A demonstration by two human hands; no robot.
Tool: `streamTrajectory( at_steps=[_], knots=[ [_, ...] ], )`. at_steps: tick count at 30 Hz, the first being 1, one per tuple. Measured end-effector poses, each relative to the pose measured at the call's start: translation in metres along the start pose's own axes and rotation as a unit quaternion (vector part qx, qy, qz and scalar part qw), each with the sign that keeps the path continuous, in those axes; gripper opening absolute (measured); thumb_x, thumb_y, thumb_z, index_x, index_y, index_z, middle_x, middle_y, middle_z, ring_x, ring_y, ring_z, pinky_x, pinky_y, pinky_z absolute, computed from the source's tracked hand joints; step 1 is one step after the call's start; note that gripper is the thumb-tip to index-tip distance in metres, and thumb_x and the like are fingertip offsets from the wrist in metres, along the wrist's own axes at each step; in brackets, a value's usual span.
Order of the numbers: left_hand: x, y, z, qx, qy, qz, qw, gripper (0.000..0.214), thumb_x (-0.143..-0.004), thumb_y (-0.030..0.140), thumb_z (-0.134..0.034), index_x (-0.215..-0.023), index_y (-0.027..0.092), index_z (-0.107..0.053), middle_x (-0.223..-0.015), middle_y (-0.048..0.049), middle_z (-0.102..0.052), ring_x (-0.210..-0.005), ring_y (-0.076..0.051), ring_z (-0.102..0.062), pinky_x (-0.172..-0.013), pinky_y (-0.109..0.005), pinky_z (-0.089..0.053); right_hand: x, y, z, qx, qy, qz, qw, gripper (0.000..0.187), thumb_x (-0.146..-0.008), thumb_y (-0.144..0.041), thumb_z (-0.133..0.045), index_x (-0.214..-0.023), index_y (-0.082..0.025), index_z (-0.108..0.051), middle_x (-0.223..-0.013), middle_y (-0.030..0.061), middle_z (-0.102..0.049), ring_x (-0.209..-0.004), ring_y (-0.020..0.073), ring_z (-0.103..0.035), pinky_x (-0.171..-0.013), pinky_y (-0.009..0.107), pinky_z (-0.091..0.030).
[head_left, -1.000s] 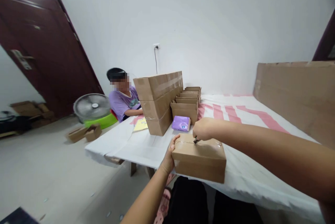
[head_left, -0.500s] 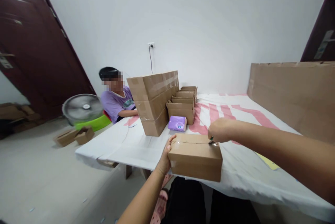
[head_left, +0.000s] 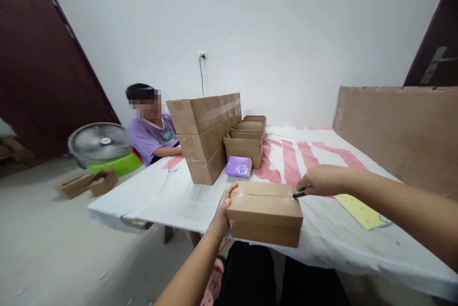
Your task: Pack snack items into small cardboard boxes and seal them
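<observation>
A taped cardboard box sits at the table's near edge, its top seam facing up. My left hand grips the box's left end, fingers over the upper corner. In my right hand is a dark box cutter with a bit of green on it. Its tip meets the right end of the top seam, by a shiny strip of clear tape. Behind the box lies a purple soft pack, beside several open cardboard boxes.
Closed boxes are stacked at left centre. A seated person is beyond them, near a floor fan. On the right are a yellow dotted sheet and a large cardboard panel. The table has a white cloth.
My right hand has shifted right with the box cutter, to the box's right end. My left hand keeps hold of the box. The view has turned slightly, baring more of the yellow sheet.
</observation>
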State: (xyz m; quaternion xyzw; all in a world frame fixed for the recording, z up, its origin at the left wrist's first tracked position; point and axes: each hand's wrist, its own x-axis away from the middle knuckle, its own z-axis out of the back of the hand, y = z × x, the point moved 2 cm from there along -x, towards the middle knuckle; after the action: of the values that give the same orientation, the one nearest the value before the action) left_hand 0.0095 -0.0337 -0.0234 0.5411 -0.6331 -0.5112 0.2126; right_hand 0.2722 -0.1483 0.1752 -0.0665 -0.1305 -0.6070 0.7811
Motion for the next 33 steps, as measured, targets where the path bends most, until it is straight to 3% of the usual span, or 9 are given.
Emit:
streamTrajectory(
  at_steps=[6,9,13,18,22,33],
  knots=[
    [0.000,0.001,-0.001,0.001,0.014,0.005,1.000,0.071,-0.068,0.059,-0.057,-0.128,0.022,-0.049,-0.124,-0.0077,-0.056,-0.112,-0.032,-0.052,-0.095,-0.042,-0.038,-0.003,0.006,0.016,0.033,0.025,-0.026,0.999,0.029,-0.084,-0.030,-0.048,-0.103,-0.027,-0.070,-0.083,0.0052,-0.070,-0.065,0.0182,-0.060,-0.058,0.027,-0.035],
    [0.000,0.000,0.000,-0.005,0.024,0.003,1.000,0.072,-0.068,0.060,-0.058,-0.128,0.021,-0.050,-0.125,-0.0080,-0.056,-0.113,-0.032,-0.052,-0.097,-0.042,-0.038,-0.020,-0.018,0.022,0.044,0.086,0.020,0.995,0.034,-0.090,-0.031,-0.040,-0.114,-0.028,-0.065,-0.088,0.0066,-0.071,-0.070,0.0193,-0.063,-0.057,0.026,-0.035],
    [-0.001,0.000,-0.001,0.006,0.023,-0.004,1.000,0.070,-0.068,0.059,-0.059,-0.127,0.021,-0.050,-0.128,-0.0082,-0.055,-0.114,-0.032,-0.052,-0.097,-0.042,-0.038,-0.056,-0.065,0.011,0.066,0.140,0.112,0.982,0.035,-0.091,-0.031,-0.041,-0.118,-0.027,-0.062,-0.093,0.0079,-0.073,-0.077,0.0226,-0.067,-0.057,0.026,-0.037],
    [0.000,0.002,-0.004,0.042,-0.008,-0.002,0.999,0.066,-0.071,0.056,-0.060,-0.127,0.022,-0.049,-0.125,-0.0085,-0.058,-0.111,-0.030,-0.054,-0.096,-0.041,-0.039,-0.095,-0.101,-0.001,0.059,0.175,0.133,0.974,0.035,-0.089,-0.030,-0.045,-0.118,-0.026,-0.063,-0.094,0.0093,-0.073,-0.080,0.0231,-0.068,-0.061,0.027,-0.043],
    [0.001,0.002,-0.005,0.054,-0.008,-0.009,0.998,0.065,-0.072,0.055,-0.059,-0.126,0.021,-0.050,-0.122,-0.0096,-0.059,-0.110,-0.031,-0.055,-0.097,-0.041,-0.039,-0.103,-0.107,0.002,0.078,0.160,0.144,0.974,0.034,-0.087,-0.024,-0.048,-0.116,-0.024,-0.065,-0.093,0.0096,-0.073,-0.081,0.0223,-0.069,-0.065,0.027,-0.046],
    [-0.003,-0.008,0.006,0.034,-0.006,0.001,0.999,0.067,-0.072,0.054,-0.057,-0.131,0.022,-0.047,-0.126,-0.0076,-0.057,-0.108,-0.031,-0.056,-0.095,-0.042,-0.039,-0.081,-0.104,0.013,0.161,0.083,0.142,0.973,0.027,-0.084,-0.015,-0.049,-0.100,-0.015,-0.070,-0.093,0.0145,-0.072,-0.084,0.0268,-0.069,-0.065,0.032,-0.049]
  ],
)
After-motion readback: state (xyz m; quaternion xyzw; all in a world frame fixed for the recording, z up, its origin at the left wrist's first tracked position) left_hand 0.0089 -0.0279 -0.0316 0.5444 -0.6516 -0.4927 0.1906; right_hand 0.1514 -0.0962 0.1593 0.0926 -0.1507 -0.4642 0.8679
